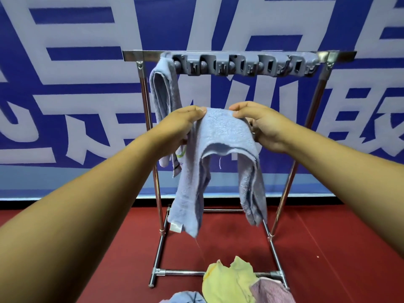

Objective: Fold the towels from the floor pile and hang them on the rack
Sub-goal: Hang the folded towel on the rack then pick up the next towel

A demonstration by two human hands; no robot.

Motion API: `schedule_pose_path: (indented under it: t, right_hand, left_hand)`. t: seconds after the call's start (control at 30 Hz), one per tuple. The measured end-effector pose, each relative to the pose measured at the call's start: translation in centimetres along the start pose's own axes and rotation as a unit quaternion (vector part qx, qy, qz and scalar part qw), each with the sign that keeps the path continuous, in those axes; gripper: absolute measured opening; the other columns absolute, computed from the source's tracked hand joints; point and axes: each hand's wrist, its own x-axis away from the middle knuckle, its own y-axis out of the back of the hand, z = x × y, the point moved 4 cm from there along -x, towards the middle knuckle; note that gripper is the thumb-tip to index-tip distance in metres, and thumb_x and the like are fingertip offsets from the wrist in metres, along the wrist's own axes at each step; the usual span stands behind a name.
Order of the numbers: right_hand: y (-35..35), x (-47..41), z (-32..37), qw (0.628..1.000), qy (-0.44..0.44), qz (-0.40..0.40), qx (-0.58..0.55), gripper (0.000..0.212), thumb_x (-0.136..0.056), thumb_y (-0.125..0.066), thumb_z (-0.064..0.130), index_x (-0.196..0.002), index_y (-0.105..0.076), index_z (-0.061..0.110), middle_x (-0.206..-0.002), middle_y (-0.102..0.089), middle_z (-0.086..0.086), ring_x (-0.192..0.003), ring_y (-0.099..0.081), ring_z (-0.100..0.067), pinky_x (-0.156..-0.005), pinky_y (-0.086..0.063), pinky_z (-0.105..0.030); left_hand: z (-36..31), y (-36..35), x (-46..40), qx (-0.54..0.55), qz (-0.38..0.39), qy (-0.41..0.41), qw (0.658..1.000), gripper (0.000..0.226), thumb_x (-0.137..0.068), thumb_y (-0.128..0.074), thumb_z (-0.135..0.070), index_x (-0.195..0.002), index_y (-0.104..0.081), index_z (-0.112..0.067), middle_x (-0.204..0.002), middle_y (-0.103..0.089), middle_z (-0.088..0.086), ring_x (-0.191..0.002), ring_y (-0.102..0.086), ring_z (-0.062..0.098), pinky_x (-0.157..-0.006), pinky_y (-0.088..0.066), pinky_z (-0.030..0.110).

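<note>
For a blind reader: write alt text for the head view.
Both hands, left hand and right hand, hold a blue towel up before a metal rack where another blue towel hangs. More towels lie on the red floor.

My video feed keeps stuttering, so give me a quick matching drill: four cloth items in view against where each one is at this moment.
Things:
1. light blue terry towel
2. folded blue towel
3. pale yellow cloth
4. pink cloth

Places:
A. draped over the left end of the chrome rack's top bar
B. in the floor pile, at its right edge
C. pinched in the air between the left hand and the right hand
D. in the floor pile, in front of the rack's base bar

Pairs: 1-C, 2-A, 3-D, 4-B
</note>
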Motion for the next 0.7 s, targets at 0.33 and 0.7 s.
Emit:
schedule_pose_path:
  t: [0.33, 0.7]
  right_hand:
    - [-0.7, -6.6, 1.3, 0.999, 0.019, -0.015, -0.044, 0.019, -0.092, -0.048, 0.006, -0.085, -0.053, 0.023, -0.073, -0.05, 0.007, -0.05, -0.04, -0.006, -0.044, -0.031, -0.02]
    - [-3.4, -13.4, 5.5, 0.961, 0.029, 0.034, -0.272, 0.035, -0.092, -0.029, -0.012, -0.092, -0.061, 0.003, -0.08, -0.066, -0.013, -0.062, -0.066, -0.02, -0.057, -0.057, -0.028]
  left_hand:
    - [-0.3, 1.9, -6.3, 0.105, -0.093, 0.012, 0.99, 0.024, -0.1, -0.05, -0.034, -0.096, -0.066, -0.016, -0.086, -0.07, 0.002, -0.075, -0.063, 0.019, -0.077, -0.048, 0.033]
    - [-5.9, 4.3, -10.4, 0.3, -0.08, -0.03, 0.95, 0.022, -0.102, -0.043, -0.012, -0.116, -0.051, 0.002, -0.08, -0.072, 0.019, -0.069, -0.072, 0.026, -0.059, -0.059, 0.037]
